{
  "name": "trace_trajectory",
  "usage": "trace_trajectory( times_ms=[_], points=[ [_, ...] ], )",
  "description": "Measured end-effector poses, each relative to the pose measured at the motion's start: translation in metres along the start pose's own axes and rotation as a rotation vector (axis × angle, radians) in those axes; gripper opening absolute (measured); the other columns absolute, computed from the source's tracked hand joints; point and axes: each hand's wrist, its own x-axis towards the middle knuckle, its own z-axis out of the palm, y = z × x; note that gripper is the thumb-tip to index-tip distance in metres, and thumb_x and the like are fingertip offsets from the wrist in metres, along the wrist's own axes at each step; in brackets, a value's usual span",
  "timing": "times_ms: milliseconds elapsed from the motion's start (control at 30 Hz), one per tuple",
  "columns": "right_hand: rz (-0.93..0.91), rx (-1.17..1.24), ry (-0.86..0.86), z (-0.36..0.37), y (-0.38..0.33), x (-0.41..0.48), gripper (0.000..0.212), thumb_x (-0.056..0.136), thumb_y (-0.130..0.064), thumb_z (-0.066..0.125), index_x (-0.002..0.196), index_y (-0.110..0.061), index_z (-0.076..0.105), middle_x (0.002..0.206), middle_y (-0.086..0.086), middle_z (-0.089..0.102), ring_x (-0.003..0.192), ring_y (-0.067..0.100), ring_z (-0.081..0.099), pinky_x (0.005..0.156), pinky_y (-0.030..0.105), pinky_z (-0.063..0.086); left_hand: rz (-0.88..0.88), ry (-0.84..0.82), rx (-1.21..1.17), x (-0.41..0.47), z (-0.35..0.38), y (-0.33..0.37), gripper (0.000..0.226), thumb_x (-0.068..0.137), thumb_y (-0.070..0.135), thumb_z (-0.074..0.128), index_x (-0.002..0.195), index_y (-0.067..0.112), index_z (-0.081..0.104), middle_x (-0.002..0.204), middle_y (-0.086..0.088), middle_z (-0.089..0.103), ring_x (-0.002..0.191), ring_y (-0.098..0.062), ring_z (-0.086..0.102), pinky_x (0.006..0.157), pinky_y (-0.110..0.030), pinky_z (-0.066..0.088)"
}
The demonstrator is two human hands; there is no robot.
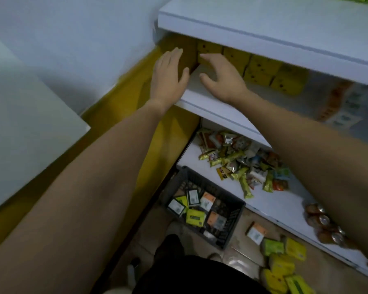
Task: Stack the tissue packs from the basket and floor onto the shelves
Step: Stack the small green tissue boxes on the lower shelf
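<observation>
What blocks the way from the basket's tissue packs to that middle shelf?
Nothing visible. The basket is open-topped, and the middle shelf has bare space before the yellow packs along its back.

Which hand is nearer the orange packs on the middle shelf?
Right. The right hand is over the shelf, left of the orange packs; the left hand is farther left, at the shelf's end.

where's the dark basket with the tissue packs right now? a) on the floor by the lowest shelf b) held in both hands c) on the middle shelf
a: the dark basket sits on the floor, beside the lowest shelf.
</observation>
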Motion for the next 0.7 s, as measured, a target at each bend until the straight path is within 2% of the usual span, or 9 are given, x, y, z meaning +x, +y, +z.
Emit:
trace_trajectory(
  times_ms=[100,267,467,600,700],
  points=[
    [0.035,0.042,-0.087,0.032,0.014,-0.033,0.05,0.095,-0.023,0.046,0.142,-0.01,0.034,0.146,0.007,0.036,0.135,0.021,0.033,0.106,0.025,0.024,-0.062,-0.079,-0.014,-0.04,0.021,-0.006,0.052,0.098,0.03,0.04,0.144,0.009,0.03,0.151,-0.007,0.031,0.14,-0.023,0.024,0.114,-0.031,0.017],
    [0.133,0.08,-0.207,0.092,0.053,-0.083,0.05,0.094,-0.022,0.047,0.141,-0.009,0.035,0.144,0.01,0.039,0.133,0.022,0.035,0.106,0.025,0.026,-0.101,-0.192,-0.052,-0.1,0.072,-0.023,0.06,0.089,0.033,0.038,0.138,0.0,0.038,0.141,-0.016,0.043,0.133,-0.029,0.037,0.109,-0.03,0.023],
    [0.299,0.124,-0.312,0.172,0.113,-0.148,0.05,0.094,-0.022,0.049,0.141,-0.007,0.036,0.143,0.013,0.039,0.131,0.026,0.038,0.104,0.028,0.028,-0.167,-0.42,-0.046,-0.154,0.163,-0.056,0.052,0.097,0.026,0.045,0.143,0.006,0.032,0.146,-0.013,0.036,0.136,-0.027,0.031,0.11,-0.028,0.018],
    [0.44,0.143,-0.408,0.252,0.161,-0.205,0.049,0.096,-0.021,0.046,0.142,-0.009,0.034,0.145,0.012,0.036,0.133,0.025,0.034,0.102,0.027,0.028,-0.133,-0.584,-0.101,-0.2,0.244,-0.103,0.049,0.098,0.023,0.045,0.141,0.004,0.034,0.145,-0.014,0.037,0.135,-0.027,0.032,0.111,-0.029,0.02],
    [0.565,0.191,-0.433,0.335,0.195,-0.256,0.048,0.094,-0.018,0.049,0.139,-0.007,0.037,0.141,0.015,0.042,0.13,0.028,0.039,0.103,0.029,0.028,-0.125,-0.7,-0.128,-0.249,0.309,-0.146,0.048,0.096,0.021,0.046,0.14,0.003,0.036,0.143,-0.015,0.039,0.133,-0.027,0.036,0.108,-0.026,0.024]
  ],
)
